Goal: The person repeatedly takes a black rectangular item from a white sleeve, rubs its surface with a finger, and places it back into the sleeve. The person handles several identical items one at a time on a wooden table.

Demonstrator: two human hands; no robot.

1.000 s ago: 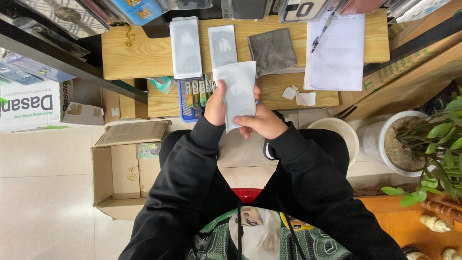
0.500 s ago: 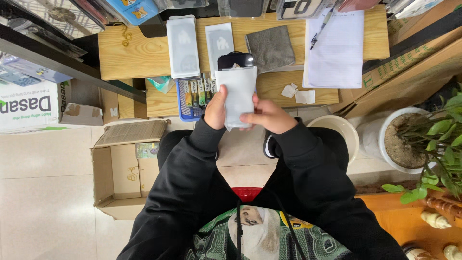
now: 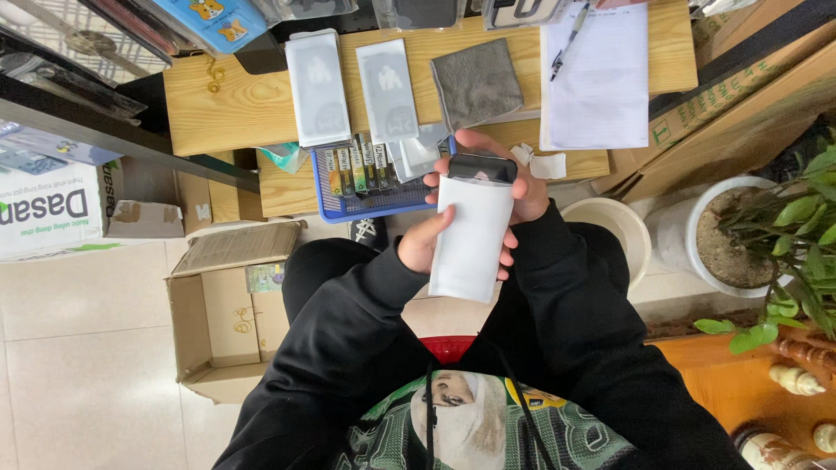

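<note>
Both hands grip the white sleeve (image 3: 470, 239): left hand (image 3: 424, 244) clamped low, right hand (image 3: 514, 187) at its far end, where a dark phone (image 3: 482, 167) now protrudes (previously hidden).

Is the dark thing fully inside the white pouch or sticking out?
Sticking out: the dark thing shows above the white pouch top edge.
</note>
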